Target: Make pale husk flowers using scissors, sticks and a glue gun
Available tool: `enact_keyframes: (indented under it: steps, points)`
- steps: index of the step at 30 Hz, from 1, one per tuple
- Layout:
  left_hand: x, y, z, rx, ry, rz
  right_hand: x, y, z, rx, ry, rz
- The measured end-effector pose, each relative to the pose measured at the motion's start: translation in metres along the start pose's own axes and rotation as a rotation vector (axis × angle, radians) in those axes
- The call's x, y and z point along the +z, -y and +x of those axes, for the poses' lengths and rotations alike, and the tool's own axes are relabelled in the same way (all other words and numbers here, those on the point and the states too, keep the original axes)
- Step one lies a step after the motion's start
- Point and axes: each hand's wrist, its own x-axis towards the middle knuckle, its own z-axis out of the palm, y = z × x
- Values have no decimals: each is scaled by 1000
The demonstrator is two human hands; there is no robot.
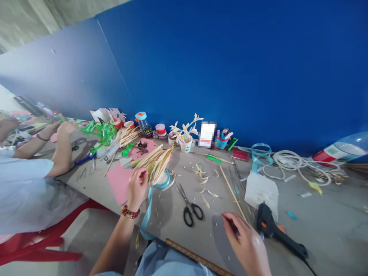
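My left hand (137, 188), with a beaded bracelet on its wrist, is raised over the table beside a bundle of pale dried corn husks (161, 161). Its fingers are curled in; whatever they may hold is hidden. A roll of light blue ribbon (163, 180) lies just right of it, with a tail (147, 211) hanging over the table edge. My right hand (247, 241) is low over the table, thumb and forefinger close together, and I cannot make out anything between them. Between the hands lie black-handled scissors (188, 209). Right of my right hand rests a black glue gun (273, 226).
Husk flowers stand in a white cup (186, 145) near the blue wall, beside a pen cup (221, 142). Coiled white cord (299, 161) and a plastic bottle (339, 153) lie right. A co-worker's arms (61, 145) are at left, near green strips (105, 134).
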Motion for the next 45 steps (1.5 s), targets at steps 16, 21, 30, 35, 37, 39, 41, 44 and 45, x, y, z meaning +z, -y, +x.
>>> enact_keyframes:
  steps: [16,21,30,35,37,39,41,44,45]
  points:
    - [3,40,18,-84,129,68,0,6,-2,0,17,11]
    - [-16,40,21,-155,-3,-62,2,1,-4,20,30,55]
    - [2,-47,-29,-44,-324,-425,11,47,20,180,155,450]
    - [22,-105,-73,114,-35,-566,22,78,37,273,145,917]
    - [23,-115,-79,189,-1,-594,24,81,40,307,97,983]
    - [22,-120,-79,242,34,-612,23,81,41,338,62,1015]
    - [19,-123,-77,255,83,-618,21,79,39,353,53,1034]
    - [14,-130,-67,204,238,-618,19,75,37,353,94,1023]
    - [12,-133,-63,197,313,-615,18,73,36,347,118,994]
